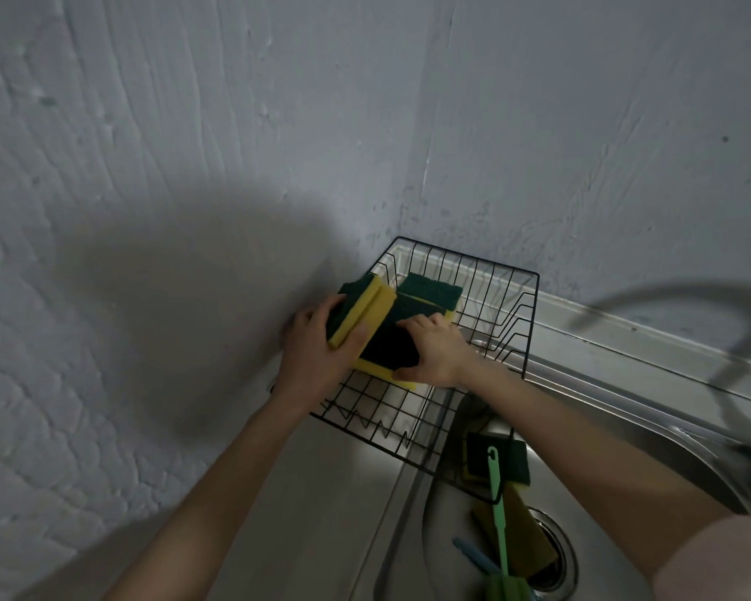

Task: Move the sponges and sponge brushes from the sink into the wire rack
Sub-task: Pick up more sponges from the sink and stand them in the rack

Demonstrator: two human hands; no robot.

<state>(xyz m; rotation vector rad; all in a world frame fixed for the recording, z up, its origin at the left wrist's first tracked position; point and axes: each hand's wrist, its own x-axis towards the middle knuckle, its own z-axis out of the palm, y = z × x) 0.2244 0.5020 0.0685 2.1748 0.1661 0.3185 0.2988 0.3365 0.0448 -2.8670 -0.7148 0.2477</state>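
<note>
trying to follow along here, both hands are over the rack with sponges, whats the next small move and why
Probably lower the upright sponges in the left hand into the wire rack and let go. The right hand is already pressing a flat sponge down in the rack, beside another sponge. A sponge and a green brush wait in the sink.

Single head-worn wide-angle view, looking forward and steeply down from close above. Pale rough plastered wall corner (426, 123) fills the upper frame; black wire rack (486, 297) sits centre, stainless steel sink (452, 535) lower right, both forearms entering from the bottom edge.
</note>
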